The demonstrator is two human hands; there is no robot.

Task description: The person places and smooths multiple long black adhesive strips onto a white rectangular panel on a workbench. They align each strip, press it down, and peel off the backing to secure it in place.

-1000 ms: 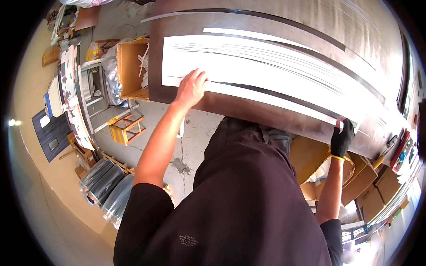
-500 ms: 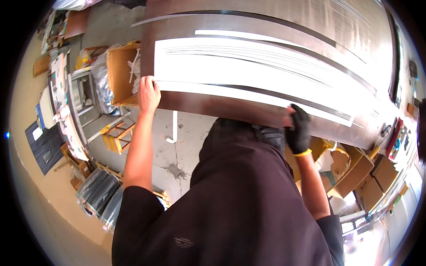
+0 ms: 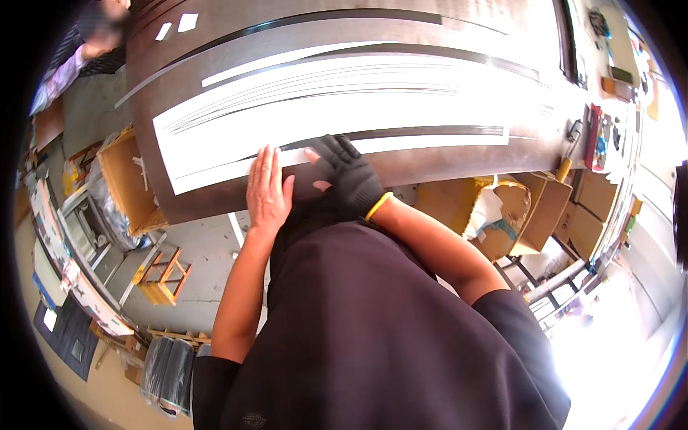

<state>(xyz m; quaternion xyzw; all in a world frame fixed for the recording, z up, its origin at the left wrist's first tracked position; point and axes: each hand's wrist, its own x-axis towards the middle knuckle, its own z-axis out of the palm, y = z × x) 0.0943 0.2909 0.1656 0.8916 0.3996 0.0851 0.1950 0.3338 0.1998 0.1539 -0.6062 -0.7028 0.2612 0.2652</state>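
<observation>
A long white sheet (image 3: 287, 107), its surface marked by several thin dark lines, lies on a brown table (image 3: 423, 166). My bare left hand (image 3: 268, 197) rests flat with fingers stretched out over a narrow white strip (image 3: 208, 175) along the sheet's near side. Close beside it, my right hand (image 3: 349, 177), in a black glove with bare fingertips at the thumb side, reaches over the same strip with its fingers spread. A thin dark strip (image 3: 430, 132) runs to the right from my right hand. Neither hand visibly holds anything.
More long strips (image 3: 236, 37) lie farther back on the table. Open cardboard boxes stand at left (image 3: 129, 179) and right (image 3: 545, 211). A small wooden stool (image 3: 163, 278) is on the floor. Another person (image 3: 79, 54) is at the far left.
My left hand has left the sheet's left end and moved right along the near edge. My right hand has come left beside it. The view has shifted, and another person has come into sight.
</observation>
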